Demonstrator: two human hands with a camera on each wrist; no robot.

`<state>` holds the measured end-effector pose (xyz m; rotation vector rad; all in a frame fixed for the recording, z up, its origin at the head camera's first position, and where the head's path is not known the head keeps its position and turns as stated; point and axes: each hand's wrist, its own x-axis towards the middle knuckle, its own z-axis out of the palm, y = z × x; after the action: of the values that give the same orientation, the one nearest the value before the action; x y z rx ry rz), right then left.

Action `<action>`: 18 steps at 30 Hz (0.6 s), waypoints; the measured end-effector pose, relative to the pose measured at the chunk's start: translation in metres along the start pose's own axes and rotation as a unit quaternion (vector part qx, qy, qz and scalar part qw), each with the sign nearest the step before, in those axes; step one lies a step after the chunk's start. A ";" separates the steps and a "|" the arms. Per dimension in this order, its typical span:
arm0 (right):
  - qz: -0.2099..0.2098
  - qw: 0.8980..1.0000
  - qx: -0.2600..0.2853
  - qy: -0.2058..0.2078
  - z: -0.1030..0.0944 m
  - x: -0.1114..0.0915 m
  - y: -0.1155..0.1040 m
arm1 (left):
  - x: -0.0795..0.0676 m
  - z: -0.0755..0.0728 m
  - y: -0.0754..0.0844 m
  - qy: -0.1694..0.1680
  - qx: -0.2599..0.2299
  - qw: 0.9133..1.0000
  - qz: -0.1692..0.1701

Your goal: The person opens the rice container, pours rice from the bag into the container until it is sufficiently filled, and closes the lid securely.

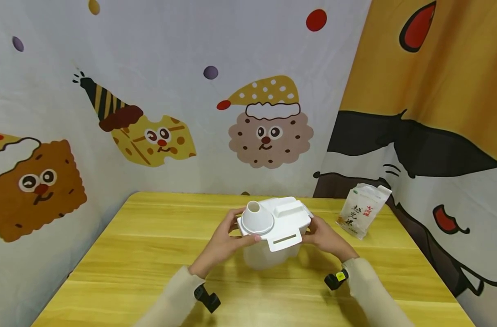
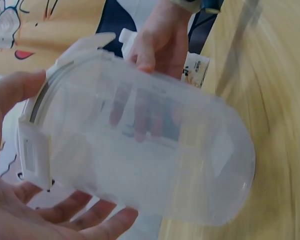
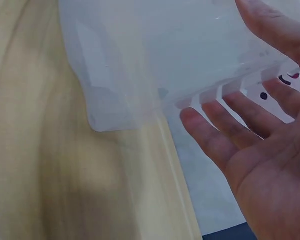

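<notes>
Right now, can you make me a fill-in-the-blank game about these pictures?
The left hand and the ____ hand hold the container.
The cone on the lid is coloured ____.
The bag has big writing in red and ____.
On the curtain, the round cookie has a ____ nose.
Missing words: right; white; black; red.

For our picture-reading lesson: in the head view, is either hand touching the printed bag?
No: the left hand and right hand hold the lidded container, while the bag sits apart on the table.
</notes>
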<state>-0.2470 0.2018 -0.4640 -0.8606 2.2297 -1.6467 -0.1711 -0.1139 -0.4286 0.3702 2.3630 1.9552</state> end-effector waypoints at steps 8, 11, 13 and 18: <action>-0.009 0.999 -0.028 -0.030 -0.010 0.009 -0.003 | -0.010 0.016 0.006 0.040 -0.008 0.999 -0.001; -0.009 0.999 -0.027 -0.037 -0.012 0.011 -0.003 | -0.012 0.018 0.006 0.044 -0.001 0.999 0.001; -0.004 0.999 -0.028 -0.035 -0.012 0.010 -0.002 | -0.012 0.017 0.006 0.039 0.005 0.999 0.001; 0.006 0.999 -0.034 -0.019 -0.010 0.005 0.000 | -0.010 0.011 0.009 0.017 0.033 0.999 -0.001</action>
<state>-0.2561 0.2072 -0.4596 -0.8867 2.2735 -1.5442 -0.1580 -0.1043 -0.4228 0.3412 2.4530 1.9004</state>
